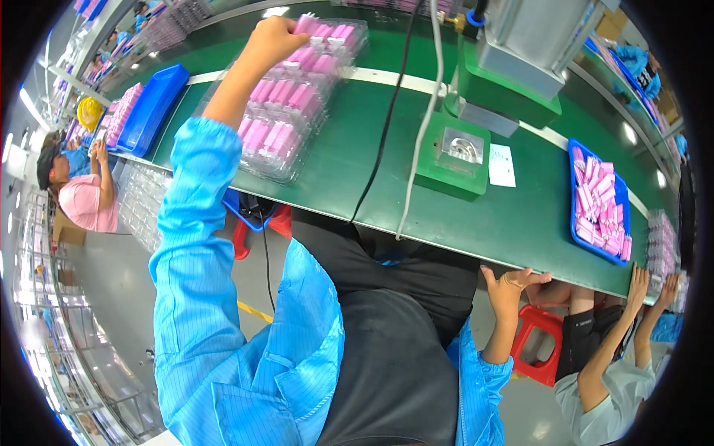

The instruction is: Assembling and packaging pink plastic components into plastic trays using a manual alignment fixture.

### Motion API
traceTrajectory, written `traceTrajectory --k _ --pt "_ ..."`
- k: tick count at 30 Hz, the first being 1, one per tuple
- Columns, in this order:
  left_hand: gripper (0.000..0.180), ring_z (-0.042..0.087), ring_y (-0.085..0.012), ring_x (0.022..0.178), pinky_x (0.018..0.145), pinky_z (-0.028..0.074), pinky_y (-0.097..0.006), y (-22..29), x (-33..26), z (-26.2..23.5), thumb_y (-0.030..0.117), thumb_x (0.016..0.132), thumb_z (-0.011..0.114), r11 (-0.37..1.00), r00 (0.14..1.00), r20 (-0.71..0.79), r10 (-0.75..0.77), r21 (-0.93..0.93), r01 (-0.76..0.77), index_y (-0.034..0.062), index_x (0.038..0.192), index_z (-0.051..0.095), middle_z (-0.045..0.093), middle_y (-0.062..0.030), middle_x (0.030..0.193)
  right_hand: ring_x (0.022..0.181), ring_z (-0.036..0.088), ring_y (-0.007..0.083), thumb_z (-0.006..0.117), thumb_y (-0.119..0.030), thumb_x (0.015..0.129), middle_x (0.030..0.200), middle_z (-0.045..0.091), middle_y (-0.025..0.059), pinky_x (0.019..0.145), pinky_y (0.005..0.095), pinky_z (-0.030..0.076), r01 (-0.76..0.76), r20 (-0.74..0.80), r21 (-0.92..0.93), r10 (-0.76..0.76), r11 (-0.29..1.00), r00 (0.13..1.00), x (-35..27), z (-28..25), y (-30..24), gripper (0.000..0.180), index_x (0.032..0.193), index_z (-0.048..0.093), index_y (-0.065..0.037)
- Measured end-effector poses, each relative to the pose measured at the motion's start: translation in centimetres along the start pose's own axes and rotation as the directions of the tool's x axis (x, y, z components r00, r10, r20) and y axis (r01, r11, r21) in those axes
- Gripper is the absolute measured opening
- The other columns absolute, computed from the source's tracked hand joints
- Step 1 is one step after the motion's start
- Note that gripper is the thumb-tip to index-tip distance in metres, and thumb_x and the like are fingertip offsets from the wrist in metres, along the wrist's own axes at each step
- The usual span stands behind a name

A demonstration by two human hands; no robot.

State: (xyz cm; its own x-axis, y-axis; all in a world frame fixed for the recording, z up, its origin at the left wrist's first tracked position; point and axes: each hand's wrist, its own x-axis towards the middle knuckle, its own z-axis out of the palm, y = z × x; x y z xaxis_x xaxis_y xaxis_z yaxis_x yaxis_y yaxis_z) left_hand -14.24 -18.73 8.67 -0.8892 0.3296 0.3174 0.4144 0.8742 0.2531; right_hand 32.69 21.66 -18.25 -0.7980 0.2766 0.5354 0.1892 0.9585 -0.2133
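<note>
My left hand (274, 43) reaches far out over a clear plastic tray (281, 172). Its fingers are closed on a small pink-and-white piece (305, 25) at the tray's far end; I cannot tell whether that piece is lifted clear. Rows of similar pink pieces (281, 95) fill the tray's compartments. Close to the table's front edge, my right hand (512, 282) has its thumb and fingers apart, with nothing in it. Part of its fingers lies against the edge.
A green press fixture (454, 160) with a metal nest stands mid-table under a machine head (520, 56). Two cables (384, 126) hang in front. At right is a blue bin (622, 223) of pink pieces, beside a co-worker's hands (638, 286). A blue tray (152, 111) lies left.
</note>
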Motion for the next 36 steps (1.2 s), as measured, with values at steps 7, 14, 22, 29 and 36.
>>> traceTrajectory --k 7,14,22,29,36 --pt "0.037 0.065 -0.0125 0.085 0.083 0.049 -0.028 14.6 -10.5 4.8 0.031 0.083 0.078 0.623 0.898 0.318 0.305 -0.780 0.065 -0.0002 0.104 0.074 0.074 -0.0068 0.092 0.145 0.013 0.0455 0.082 -0.032 0.075 0.155 0.024 0.0207 0.116 0.0568 0.012 -0.205 -0.031 0.226 0.218 0.952 0.976 5.3 -7.7 -7.6 0.090 0.147 0.035 -0.006" --pt "0.036 0.065 -0.0139 0.079 0.075 0.051 -0.032 20.8 -11.9 12.0 0.031 0.085 0.076 0.602 0.933 0.107 0.343 -0.788 -0.131 -0.0003 0.102 0.074 0.074 -0.0101 0.087 0.127 0.042 0.0341 0.078 -0.033 0.079 0.132 0.047 0.0141 0.107 0.0465 0.027 0.101 -0.163 0.402 -0.037 0.910 0.986 13.4 -8.7 -11.0 0.060 0.130 0.057 -0.009" --pt "0.025 0.065 -0.0201 0.088 0.083 0.048 -0.033 20.7 -12.1 11.6 0.021 0.084 0.076 0.561 0.905 0.030 0.424 -0.793 -0.237 0.0038 0.102 0.075 0.072 -0.0123 0.095 0.101 0.057 0.0311 0.072 -0.025 0.085 0.103 0.062 0.0134 0.090 0.0409 0.045 0.050 0.007 0.799 -0.092 0.600 0.996 21.5 -4.2 -11.1 0.044 0.121 0.064 -0.002" --pt "0.033 0.059 -0.0258 0.084 0.082 0.046 -0.038 17.8 -12.0 10.5 0.026 0.085 0.073 0.644 0.892 0.000 0.451 -0.692 -0.326 0.0038 0.109 0.073 0.072 -0.0168 0.094 0.095 0.060 0.0344 0.073 -0.018 0.081 0.095 0.066 0.0142 0.087 0.0430 0.049 0.244 -0.073 0.738 -0.285 0.629 0.956 24.5 -0.7 -11.3 0.022 0.097 0.072 -0.003" --pt "0.023 0.063 -0.0226 0.071 0.068 0.051 -0.032 20.0 -13.1 10.4 0.015 0.083 0.075 0.628 0.910 -0.164 0.380 -0.677 -0.384 -0.0009 0.098 0.073 0.072 -0.0136 0.091 0.090 0.061 0.0291 0.075 -0.019 0.079 0.090 0.067 0.0098 0.081 0.0393 0.050 0.217 -0.076 0.670 -0.225 0.710 0.971 24.1 -2.2 -11.8 0.024 0.097 0.072 -0.002"
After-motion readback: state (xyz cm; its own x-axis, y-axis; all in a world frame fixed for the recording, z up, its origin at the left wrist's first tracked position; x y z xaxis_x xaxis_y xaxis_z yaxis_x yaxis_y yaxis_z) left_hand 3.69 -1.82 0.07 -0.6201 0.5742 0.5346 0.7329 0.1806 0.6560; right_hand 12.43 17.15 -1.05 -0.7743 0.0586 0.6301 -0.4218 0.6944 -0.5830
